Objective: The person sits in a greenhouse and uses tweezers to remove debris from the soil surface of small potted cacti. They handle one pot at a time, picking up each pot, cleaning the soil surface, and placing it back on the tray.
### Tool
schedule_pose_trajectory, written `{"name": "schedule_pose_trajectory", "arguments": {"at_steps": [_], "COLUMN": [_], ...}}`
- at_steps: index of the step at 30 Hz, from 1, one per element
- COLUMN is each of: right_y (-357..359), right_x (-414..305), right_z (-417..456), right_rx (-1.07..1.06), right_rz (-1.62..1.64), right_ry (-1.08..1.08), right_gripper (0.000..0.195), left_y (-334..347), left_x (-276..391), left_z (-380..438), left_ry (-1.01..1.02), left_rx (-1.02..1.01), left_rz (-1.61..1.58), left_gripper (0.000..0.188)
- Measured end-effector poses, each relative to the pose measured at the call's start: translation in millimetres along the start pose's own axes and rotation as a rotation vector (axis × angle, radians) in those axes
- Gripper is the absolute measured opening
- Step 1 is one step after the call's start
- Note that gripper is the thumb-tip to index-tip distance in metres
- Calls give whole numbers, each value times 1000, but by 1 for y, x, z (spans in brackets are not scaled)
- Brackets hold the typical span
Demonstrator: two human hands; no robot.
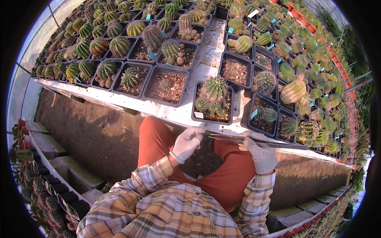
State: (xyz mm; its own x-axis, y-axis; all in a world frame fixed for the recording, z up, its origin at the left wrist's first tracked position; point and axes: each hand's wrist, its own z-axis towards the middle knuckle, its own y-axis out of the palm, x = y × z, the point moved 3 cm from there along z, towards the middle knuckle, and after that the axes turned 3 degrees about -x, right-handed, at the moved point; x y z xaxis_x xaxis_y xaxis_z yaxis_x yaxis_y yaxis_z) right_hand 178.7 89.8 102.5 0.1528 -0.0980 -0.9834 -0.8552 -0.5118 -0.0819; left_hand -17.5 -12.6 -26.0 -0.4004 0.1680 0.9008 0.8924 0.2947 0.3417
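Note:
My right hand (pixel 262 156), in a pale knit glove, grips a pair of long metal tweezers (pixel 278 145). Their tips point left, near the front edge of the bench. My left hand (pixel 187 144), gloved the same way, hovers just left of the tips with its fingers curled. Whether anything small sits between those fingers cannot be made out. Just beyond both hands, a square black pot (pixel 195 98) stands near the bench edge. It contains a ribbed, spiny cactus (pixel 215 87) with smaller offsets around its base and a white tag (pixel 198 115).
The white bench (pixel 175 110) carries dense rows of potted cacti on both sides, many with blue tags. A pot of gravelly soil with one small cactus (pixel 165 84) stands at left. Orange pots (pixel 311 28) line the far right. Behind me at left are black pots (pixel 67 196).

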Motion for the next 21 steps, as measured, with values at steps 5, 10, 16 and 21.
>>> {"name": "schedule_pose_trajectory", "arguments": {"at_steps": [5,10,16,21], "right_y": [3,1,2,3], "right_x": [-1,-3,-5,-5], "right_z": [0,2,2,2], "right_rx": [21,-17,-5,-9], "right_rz": [12,-22,-18,-67], "right_ry": [-8,37,8,7], "right_gripper": [18,16,15,17], "left_y": [13,-5,-11,13], "left_x": [22,9,5,28], "left_z": [-1,1,-6,-9], "left_ry": [416,176,133,439], "left_rx": [-51,-147,-33,-44], "left_rz": [626,966,862,908], "left_gripper": [17,12,14,24]}}
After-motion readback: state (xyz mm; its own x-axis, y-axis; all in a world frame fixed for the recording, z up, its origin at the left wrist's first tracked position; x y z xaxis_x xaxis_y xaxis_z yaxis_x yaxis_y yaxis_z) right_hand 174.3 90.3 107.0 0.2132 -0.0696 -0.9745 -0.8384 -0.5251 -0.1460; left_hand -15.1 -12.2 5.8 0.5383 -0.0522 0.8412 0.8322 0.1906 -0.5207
